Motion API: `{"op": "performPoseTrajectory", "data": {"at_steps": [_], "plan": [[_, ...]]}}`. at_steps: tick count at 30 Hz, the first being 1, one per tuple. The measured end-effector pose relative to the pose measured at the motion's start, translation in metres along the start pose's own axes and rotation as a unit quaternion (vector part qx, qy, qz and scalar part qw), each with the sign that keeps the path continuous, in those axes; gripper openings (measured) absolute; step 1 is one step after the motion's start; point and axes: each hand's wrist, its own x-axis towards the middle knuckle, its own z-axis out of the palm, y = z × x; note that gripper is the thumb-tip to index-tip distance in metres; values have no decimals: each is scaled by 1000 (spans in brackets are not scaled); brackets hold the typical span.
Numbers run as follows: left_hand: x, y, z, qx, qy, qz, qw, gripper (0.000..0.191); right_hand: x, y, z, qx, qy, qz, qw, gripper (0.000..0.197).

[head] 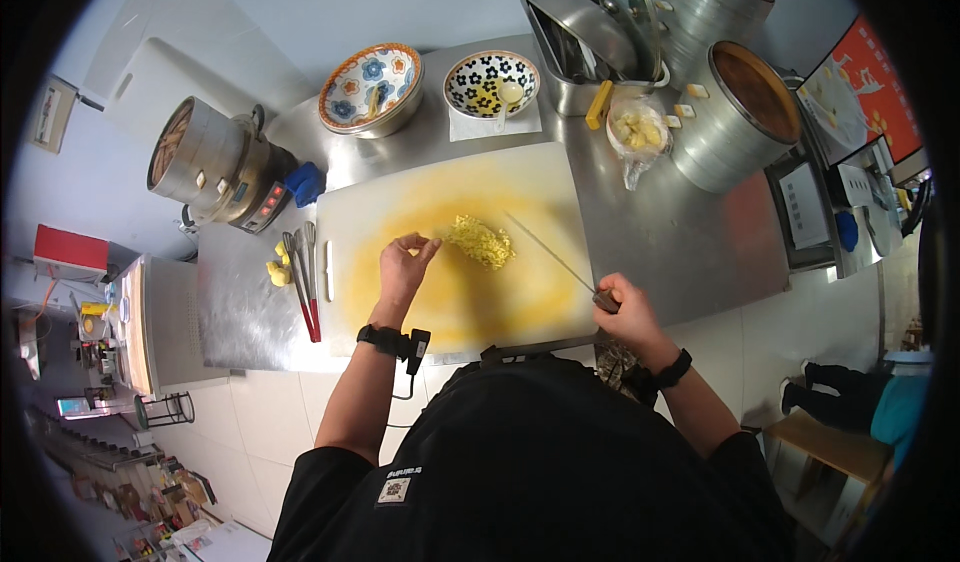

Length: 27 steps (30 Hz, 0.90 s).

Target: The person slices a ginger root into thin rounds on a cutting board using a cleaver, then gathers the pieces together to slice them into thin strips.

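A heap of finely chopped yellow food, perhaps ginger, (482, 242) lies near the middle of a large white cutting board (540, 179) stained yellow. My right hand (626, 310) grips the handle of a knife (551, 253) at the board's right edge; its blade is seen nearly edge-on, pointing up and left past the heap. My left hand (407, 260) hovers over or touches the board just left of the heap, its fingertips drawn together. Whether anything small is between those fingers cannot be told.
Whisks and tongs (306, 280) lie left of the board beside yellow pieces (278, 273). Behind stand a flowered bowl (373, 85), a dotted bowl with a spoon (491, 84), a bag of pale yellow pieces (637, 132) and metal steamers (731, 126). Another steamer (195, 157) is at left; a person (847, 393) is at far right.
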Motion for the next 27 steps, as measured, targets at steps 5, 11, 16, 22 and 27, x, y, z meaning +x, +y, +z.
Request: {"op": "performPoseTrajectory", "data": {"at_steps": [5,11,16,22,27], "plan": [[-42,-47,1,55,34,110,992,24,16,24,19,130,-4,-7,991,24],[-91,-48,-12,57,-4,39,998,20,20,42,31,141,-23,-5,990,24],[-103,-75,-43,46,25,-49,997,20,18,10,39,135,-70,8,988,35],[-85,-147,-110,68,225,-68,970,26,7,-21,51,105,-40,40,993,26],[-72,-241,-196,118,343,-159,918,40,-3,22,71,55,12,68,996,24]]}}
